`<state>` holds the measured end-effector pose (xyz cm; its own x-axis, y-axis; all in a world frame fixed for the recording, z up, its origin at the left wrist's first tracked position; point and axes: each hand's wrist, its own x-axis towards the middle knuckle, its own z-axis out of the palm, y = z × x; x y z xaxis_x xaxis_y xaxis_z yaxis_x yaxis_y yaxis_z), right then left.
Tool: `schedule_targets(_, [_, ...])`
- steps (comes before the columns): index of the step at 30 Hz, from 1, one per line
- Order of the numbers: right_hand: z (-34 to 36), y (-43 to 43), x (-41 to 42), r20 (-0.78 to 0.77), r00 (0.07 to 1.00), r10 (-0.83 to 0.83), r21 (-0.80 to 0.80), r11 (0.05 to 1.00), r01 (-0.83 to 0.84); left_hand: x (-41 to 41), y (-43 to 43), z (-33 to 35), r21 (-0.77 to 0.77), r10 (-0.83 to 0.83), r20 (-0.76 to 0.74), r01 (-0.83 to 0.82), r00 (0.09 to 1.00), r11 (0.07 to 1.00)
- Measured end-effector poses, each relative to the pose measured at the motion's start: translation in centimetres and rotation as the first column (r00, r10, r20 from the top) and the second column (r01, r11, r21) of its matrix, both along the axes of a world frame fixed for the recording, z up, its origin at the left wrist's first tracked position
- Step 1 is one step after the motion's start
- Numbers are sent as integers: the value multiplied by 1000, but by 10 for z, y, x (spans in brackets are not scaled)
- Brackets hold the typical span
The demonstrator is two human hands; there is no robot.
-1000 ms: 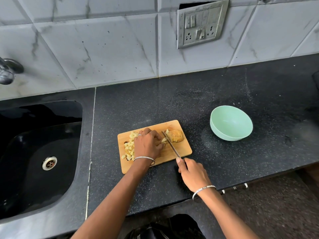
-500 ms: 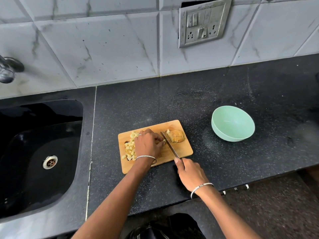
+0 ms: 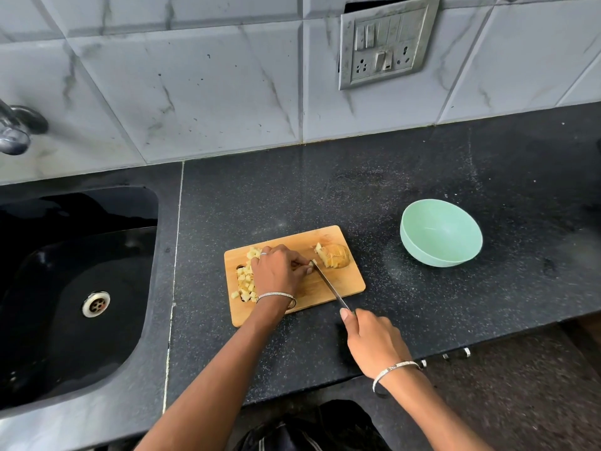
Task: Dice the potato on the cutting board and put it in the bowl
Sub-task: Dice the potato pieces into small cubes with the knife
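A wooden cutting board (image 3: 344,284) lies on the black counter. A pile of diced potato (image 3: 244,281) covers its left end. A partly cut potato piece (image 3: 335,255) with brown skin sits at its right end. My left hand (image 3: 279,271) is curled over the board's middle, fingertips holding potato strips right at the blade; the strips are mostly hidden. My right hand (image 3: 374,343) grips the handle of a knife (image 3: 328,284), whose blade slants up-left across the board, its tip by my left fingertips. A mint green bowl (image 3: 422,252), with nothing in it, stands to the right of the board.
A black sink (image 3: 74,288) with a metal drain fills the left side, with a tap (image 3: 16,128) above it. A tiled wall with a switch plate (image 3: 387,43) runs behind the counter. The counter's front edge runs just below my right hand.
The knife blade has slid left, away from the skin-on potato piece and up to my left fingertips. My left hand stays in place over the board.
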<state>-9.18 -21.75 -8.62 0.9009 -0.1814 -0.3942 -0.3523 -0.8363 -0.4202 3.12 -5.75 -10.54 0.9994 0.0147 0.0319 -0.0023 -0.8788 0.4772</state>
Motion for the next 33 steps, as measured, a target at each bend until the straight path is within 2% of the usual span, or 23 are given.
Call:
schedule_targets(6, [2,6,9,23,1000,16,56,998,-17,-1,5,-4,21,-35,15,35,999,999])
schedule_targets(14, [2,12,13,3,1000,26,27,999,-26,-1,4,-2,54,-36,1,36,999,998])
schedule_targets(20, [-3,12,22,-53,998,23,117,993,-17,2,4,-2,25,-34,-20,35,999,999])
schedule_targets(28, [-4,26,17,8,998,62,-47,997,-62,1,4,3,54,7,-21,-6,1000,998])
schedule_targets(33, [-2,23,1,38,996,86,-50,995,-84,-2,8,4,112,34,12,-35,999,993])
